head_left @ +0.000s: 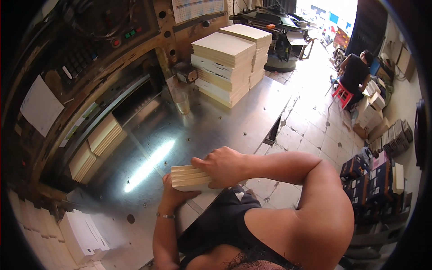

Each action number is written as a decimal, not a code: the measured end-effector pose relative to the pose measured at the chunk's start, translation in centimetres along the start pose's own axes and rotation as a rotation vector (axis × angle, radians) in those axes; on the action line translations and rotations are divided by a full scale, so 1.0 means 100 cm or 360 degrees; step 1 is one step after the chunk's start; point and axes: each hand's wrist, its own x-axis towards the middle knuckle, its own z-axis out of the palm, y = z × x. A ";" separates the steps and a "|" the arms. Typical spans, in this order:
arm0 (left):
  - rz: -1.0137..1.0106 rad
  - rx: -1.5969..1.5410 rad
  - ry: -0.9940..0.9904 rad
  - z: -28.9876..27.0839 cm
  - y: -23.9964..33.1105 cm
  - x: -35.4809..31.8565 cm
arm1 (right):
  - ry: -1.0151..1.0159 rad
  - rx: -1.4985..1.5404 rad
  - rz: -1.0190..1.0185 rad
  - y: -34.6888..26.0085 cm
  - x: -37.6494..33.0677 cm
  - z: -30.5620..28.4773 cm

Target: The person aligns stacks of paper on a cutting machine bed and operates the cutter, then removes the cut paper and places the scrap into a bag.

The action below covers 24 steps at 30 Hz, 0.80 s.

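- Two hands, both mine, are clamped on one small stack of cream paper blocks [188, 177], which rests at the near edge of the steel table [216, 121].
- My right hand [225, 166] lies over the top and right end of the stack, fingers curled down, pressing it flat so the blocks stay squared.
- My left hand [174, 191] cups the stack from below and from the side nearest my body, thumb on its front face; a thin bracelet [165, 216] sits at that wrist.
- I judge the two-sided grip is there to keep the edges flush, since loose blocks would slide on the shiny metal.
- Across the table from the stack, at the far edge, two tall piles of cream paper [229, 63] stand side by side, touching, well apart from my hands.
- Between the stack and those tall piles, a clear glass [182, 102] stands upright near the machine's throat.
- Left of the stack, inside the cutting machine's opening [135, 101], more cream blocks [104, 134] lie against its back; how many, I cannot tell through the glare.
- Left of the stack and nearer to me, white sheets [83, 234] are piled at the table's edge.
- Far beyond the table to the right, another person [355, 74] sits on a red stool [343, 92].
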 end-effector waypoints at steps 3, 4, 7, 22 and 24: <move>-0.0020 -0.0022 0.0006 -0.003 0.009 0.001 | -0.0037 -0.0029 0.0016 0.000 0.000 -0.006; -0.0022 -0.0023 0.0006 -0.004 0.012 0.002 | -0.0085 -0.0042 0.0040 0.000 -0.001 -0.009; -0.0073 -0.0332 -0.0033 -0.008 0.026 0.005 | 0.0072 0.0089 0.0101 0.004 -0.014 -0.014; -0.0315 -0.1099 -0.0110 0.044 0.075 0.056 | 0.1612 0.2918 0.0467 0.052 -0.073 0.143; -0.0438 -0.0703 -0.0367 0.049 0.079 0.067 | 0.1722 0.3145 0.0623 0.055 -0.079 0.160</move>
